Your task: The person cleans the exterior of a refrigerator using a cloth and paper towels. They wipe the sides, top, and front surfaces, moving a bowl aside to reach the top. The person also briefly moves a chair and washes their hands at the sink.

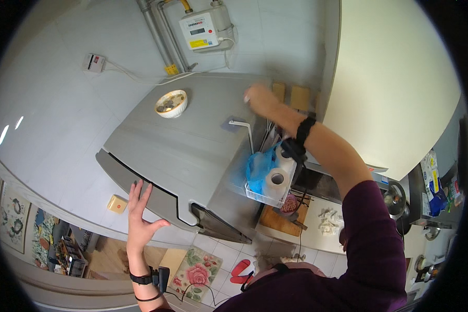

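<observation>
A grey refrigerator top [156,144] lies before me. On it stands a white bowl [171,104] with a yellowish rim, holding what look like coins. My left hand [141,214] rests its fingertips at the top edge of the refrigerator door [136,179], fingers spread and nothing in them. Over the far right part of the top is my right hand [262,100], blurred and with its fingers curled. A small whitish spot shows at its fingers; whether it is a held thing cannot be told. Both wrists wear black straps with small devices.
A white basket [263,197] hangs at the refrigerator's right side, with paper rolls [277,178] and a blue plastic bag [257,167]. Its white hook [250,134] reaches over the top. Behind are a gas meter [202,31] and a white cable [140,80]. A pale cabinet [390,78] overhangs the right.
</observation>
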Motion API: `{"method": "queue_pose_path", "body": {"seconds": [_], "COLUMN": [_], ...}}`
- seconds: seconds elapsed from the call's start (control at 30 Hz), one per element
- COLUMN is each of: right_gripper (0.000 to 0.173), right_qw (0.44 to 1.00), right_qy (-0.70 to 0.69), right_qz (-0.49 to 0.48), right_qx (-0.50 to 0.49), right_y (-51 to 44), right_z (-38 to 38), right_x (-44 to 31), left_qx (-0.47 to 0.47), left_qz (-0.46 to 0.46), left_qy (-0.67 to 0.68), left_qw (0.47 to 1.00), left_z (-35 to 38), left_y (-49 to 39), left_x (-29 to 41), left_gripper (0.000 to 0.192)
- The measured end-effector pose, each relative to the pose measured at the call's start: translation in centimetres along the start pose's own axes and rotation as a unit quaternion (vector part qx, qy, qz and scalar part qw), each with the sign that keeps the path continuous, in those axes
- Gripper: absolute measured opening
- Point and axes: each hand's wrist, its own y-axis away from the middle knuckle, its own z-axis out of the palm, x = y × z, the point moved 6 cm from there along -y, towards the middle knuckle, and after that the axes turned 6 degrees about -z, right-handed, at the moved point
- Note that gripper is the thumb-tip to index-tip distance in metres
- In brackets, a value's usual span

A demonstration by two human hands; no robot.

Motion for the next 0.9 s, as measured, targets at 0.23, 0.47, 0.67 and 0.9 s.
{"method": "queue_pose_path", "body": {"seconds": [0.23, 0.47, 0.67, 0.9], "right_gripper": [0.012, 0.017, 0.016, 0.021], "right_qw": [0.995, 0.936, 0.918, 0.948], "right_qy": [-0.096, -0.299, -0.327, -0.273], "right_qz": [-0.017, -0.115, -0.224, -0.148], "right_qx": [-0.026, -0.143, -0.029, 0.071], "right_y": [-2.3, -2.1, 6.0, 2.5], "right_z": [1.3, 2.3, -3.4, -4.6], "right_x": [-1.4, -14.6, -17.5, -8.2], "left_qx": [0.002, 0.01, 0.011, 0.004], "left_qz": [0.007, 0.017, 0.008, -0.006], "left_qy": [0.004, 0.009, 0.013, 0.022], "left_qw": [1.0, 1.0, 1.0, 1.0], "left_z": [0.1, 0.1, -0.1, -0.2], "left_y": [0.2, 0.3, 0.7, 0.9], "left_x": [-0.2, -0.1, 0.0, 0.4], "left_gripper": [0.11, 0.109, 0.106, 0.102]}}
